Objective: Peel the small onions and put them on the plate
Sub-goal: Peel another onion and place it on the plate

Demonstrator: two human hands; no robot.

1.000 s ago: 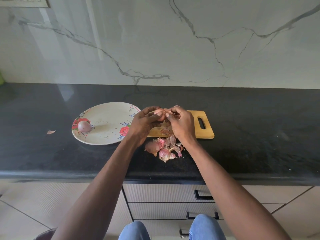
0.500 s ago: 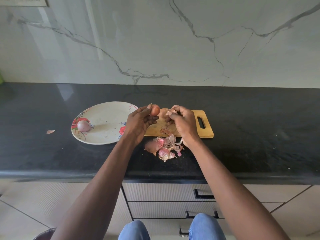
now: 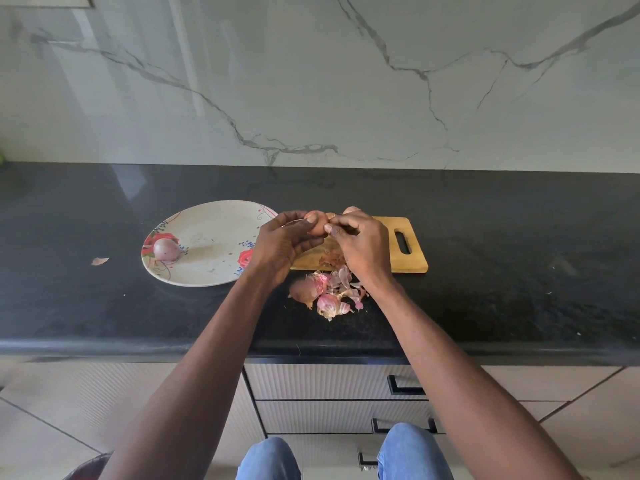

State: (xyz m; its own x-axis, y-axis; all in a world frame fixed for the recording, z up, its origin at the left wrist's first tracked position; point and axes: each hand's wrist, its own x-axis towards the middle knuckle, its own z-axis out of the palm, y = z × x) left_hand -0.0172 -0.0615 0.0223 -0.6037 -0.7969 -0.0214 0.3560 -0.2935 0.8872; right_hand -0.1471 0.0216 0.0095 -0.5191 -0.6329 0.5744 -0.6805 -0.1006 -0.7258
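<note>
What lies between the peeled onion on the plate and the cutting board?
In the head view: bare plate, then the left hand holding an onion.

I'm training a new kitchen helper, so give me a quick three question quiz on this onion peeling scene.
1. True or false: the floral white plate holds one peeled onion.
2. Where does the pile of pink onion skins lie: A on the wooden chopping board, B on the black counter, C on the plate?
3. Which hand grips the brown unpeeled onion?

Key: 1 true. 2 B. 3 the left hand; the right hand picks at its skin.
</note>
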